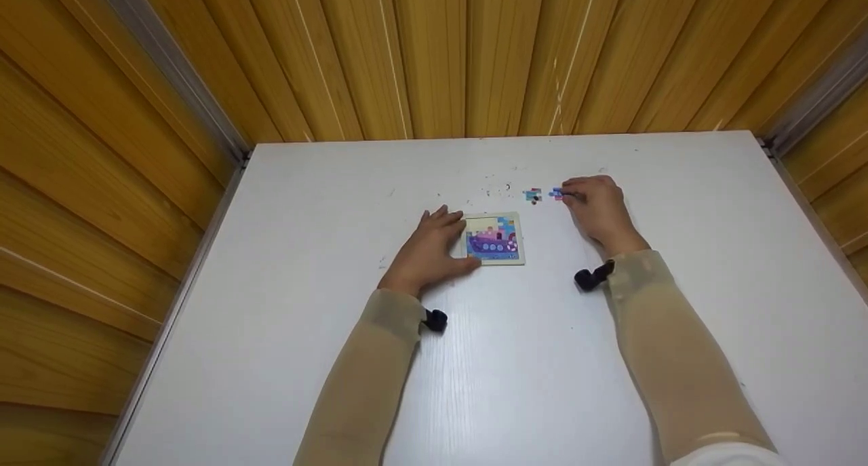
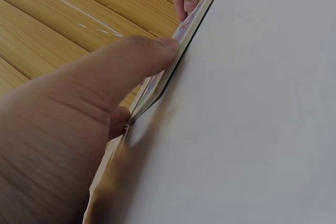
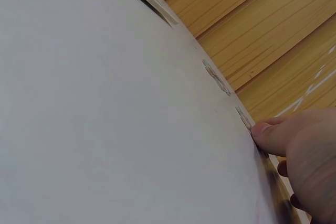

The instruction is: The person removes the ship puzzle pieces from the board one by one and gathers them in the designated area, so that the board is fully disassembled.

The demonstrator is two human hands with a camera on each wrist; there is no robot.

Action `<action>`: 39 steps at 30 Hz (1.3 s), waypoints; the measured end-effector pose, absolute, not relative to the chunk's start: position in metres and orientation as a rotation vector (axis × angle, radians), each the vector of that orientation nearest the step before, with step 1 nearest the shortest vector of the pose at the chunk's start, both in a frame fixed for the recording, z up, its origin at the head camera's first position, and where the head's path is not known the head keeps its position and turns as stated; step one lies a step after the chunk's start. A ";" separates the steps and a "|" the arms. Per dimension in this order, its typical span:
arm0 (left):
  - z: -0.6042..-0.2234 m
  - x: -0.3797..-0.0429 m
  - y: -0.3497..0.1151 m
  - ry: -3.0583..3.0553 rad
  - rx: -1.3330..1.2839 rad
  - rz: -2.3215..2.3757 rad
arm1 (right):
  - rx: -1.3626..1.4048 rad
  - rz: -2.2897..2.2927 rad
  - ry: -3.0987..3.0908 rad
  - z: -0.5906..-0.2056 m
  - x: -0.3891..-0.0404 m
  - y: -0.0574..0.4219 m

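A small jigsaw puzzle in a pale frame (image 1: 521,249) lies flat on the white table, with a purple and pink boat picture. Bare backing (image 1: 480,225) shows in its upper left part. My left hand (image 1: 430,249) holds the frame at its left side, thumb on the near edge and fingers at the far edge; the left wrist view shows the thumb (image 2: 157,53) on the rim. Beyond the frame to the right, my right hand (image 1: 600,208) pinches a blue and pink puzzle piece (image 1: 555,193) at the tabletop. Its fingertips partly cover that piece.
Loose teal and red puzzle pieces (image 1: 533,195) lie just left of the right hand, beyond the frame. Small dark marks (image 1: 498,186) dot the table (image 1: 305,249) nearby. A wood-panelled wall (image 1: 434,59) stands behind the table's far edge.
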State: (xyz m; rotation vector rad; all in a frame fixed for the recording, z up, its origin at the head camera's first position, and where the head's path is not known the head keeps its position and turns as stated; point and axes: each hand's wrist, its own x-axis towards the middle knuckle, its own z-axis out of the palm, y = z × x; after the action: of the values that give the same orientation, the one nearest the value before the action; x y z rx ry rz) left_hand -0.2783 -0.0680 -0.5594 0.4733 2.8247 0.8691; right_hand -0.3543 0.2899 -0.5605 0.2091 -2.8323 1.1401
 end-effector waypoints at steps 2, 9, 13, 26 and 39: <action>-0.559 -0.278 -0.068 2.821 0.471 0.867 | 0.204 1.139 -2.838 -0.560 -0.354 0.290; -0.559 -0.279 -0.068 2.827 0.500 0.863 | 0.200 1.135 -2.748 -0.559 -0.353 0.280; -0.560 -0.279 -0.069 2.841 0.529 0.846 | 0.277 1.159 -2.699 -0.557 -0.350 0.267; -0.559 -0.279 -0.073 2.836 0.490 0.849 | 0.456 1.429 -2.778 -0.552 -0.330 0.218; -0.559 -0.277 -0.074 2.831 0.506 0.853 | 0.729 1.203 -2.942 -0.556 -0.323 0.204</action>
State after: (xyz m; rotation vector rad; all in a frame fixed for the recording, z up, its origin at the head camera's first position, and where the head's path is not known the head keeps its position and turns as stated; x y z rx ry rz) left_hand -0.2769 -0.0738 -0.5589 0.5058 2.8314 0.8528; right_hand -0.3234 0.2040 -0.5564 0.7286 -2.9421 1.2027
